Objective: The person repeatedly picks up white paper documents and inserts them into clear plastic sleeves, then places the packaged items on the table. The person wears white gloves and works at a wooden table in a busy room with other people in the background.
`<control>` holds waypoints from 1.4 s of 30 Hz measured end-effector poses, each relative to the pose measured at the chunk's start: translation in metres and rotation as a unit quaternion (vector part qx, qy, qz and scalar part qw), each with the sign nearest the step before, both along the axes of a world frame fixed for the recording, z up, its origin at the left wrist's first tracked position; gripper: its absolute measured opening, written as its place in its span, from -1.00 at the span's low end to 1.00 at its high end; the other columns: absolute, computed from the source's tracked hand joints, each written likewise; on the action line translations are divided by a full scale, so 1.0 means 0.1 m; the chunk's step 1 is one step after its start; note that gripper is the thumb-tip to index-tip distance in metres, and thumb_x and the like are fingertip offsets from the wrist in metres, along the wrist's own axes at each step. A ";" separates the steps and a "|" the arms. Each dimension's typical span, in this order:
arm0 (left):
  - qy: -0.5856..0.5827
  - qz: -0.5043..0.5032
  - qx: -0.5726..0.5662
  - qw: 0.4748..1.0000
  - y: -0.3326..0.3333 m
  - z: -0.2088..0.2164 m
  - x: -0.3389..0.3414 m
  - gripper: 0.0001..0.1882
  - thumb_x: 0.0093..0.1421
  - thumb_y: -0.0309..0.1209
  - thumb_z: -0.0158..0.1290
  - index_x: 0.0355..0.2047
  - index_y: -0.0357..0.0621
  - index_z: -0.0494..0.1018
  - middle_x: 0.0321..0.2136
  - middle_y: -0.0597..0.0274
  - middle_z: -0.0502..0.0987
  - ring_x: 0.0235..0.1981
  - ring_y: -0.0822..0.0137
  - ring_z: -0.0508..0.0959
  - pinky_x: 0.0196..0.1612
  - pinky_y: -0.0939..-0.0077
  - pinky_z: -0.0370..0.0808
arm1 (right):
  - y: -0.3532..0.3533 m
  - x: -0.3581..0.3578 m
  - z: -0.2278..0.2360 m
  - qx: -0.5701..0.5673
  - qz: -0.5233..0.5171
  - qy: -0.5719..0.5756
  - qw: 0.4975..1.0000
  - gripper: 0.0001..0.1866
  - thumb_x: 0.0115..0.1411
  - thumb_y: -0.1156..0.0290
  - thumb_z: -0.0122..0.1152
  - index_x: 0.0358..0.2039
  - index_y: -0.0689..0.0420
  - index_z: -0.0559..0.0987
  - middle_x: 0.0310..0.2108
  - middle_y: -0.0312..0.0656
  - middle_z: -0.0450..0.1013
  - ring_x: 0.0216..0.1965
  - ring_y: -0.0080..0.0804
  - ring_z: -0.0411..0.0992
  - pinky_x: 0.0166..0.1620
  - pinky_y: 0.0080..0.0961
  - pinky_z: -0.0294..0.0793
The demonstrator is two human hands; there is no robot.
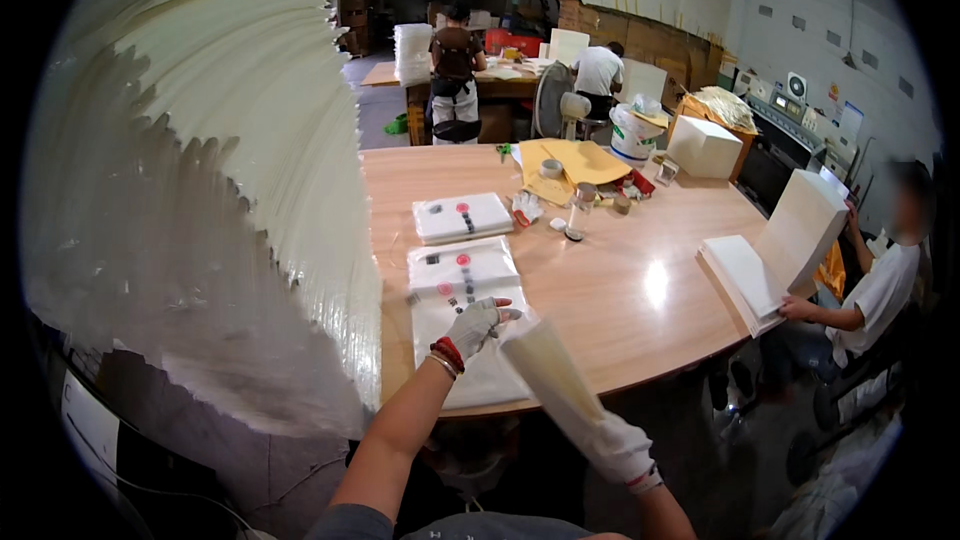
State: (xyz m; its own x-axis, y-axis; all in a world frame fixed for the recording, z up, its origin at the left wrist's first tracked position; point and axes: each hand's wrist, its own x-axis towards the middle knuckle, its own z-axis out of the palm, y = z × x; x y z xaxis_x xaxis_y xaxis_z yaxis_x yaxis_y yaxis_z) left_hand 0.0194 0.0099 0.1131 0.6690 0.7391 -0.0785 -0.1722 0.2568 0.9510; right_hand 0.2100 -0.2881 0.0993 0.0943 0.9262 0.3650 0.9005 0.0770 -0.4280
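Observation:
A fingerless-tipped white glove covers my left hand [478, 323], which lies over a clear plastic bag [465, 365] printed with red and black marks. Its bare fingertips are stretched out and apart, near the bag's right side. My right hand [622, 452], also in a white glove, grips the lower end of a thick stack of cream-white paper sheets [553, 375]. The stack tilts up to the left, its far end close to my left fingertips and the bag. Beyond the bag lies a pile of similar printed bags [462, 218].
Tall stacks of plastic-wrapped sheets [230, 160] rise at the left. On the table [620, 310] are a glass jar [580, 212], tape roll [551, 169] and yellow paper [585, 160]. A seated person [880, 290] handles white sheets [745, 275] at right; two others work behind.

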 end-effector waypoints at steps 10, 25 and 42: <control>0.001 -0.010 -0.005 1.000 0.07 -0.20 -0.20 -0.54 0.14 -0.41 0.03 0.04 -0.30 0.27 -0.25 0.23 0.54 -0.43 0.61 0.40 -0.47 0.74 0.27 | -0.17 -0.28 0.29 -0.065 0.044 0.026 0.997 -0.71 0.00 0.35 0.16 -0.22 0.12 0.51 -0.25 -0.06 0.46 -0.29 -0.11 0.47 -0.31 -0.38 0.48; 0.314 0.007 0.449 0.837 -1.08 -0.49 0.05 -0.58 -0.01 -0.39 -0.04 -0.08 -0.20 0.36 -0.29 -0.06 0.45 -0.21 0.05 0.44 -0.15 0.30 0.42 | 0.98 -0.21 -0.66 0.010 -0.133 0.000 0.991 -0.41 0.02 -0.06 0.10 -0.02 0.04 0.35 -0.10 0.01 0.34 -0.30 -0.04 0.46 -0.25 -0.23 0.45; 0.526 0.200 0.344 0.752 -1.36 -1.10 -1.15 -0.55 0.16 -0.44 -0.07 0.03 -0.32 0.11 -0.02 -0.21 0.25 -0.25 -0.06 0.47 -0.27 0.28 0.48 | 1.00 -0.26 -0.94 -0.276 -0.113 0.076 0.951 -0.20 0.19 0.12 -0.09 0.28 0.07 -0.26 -0.27 0.07 0.46 -0.30 -0.03 0.46 -0.32 -0.09 0.37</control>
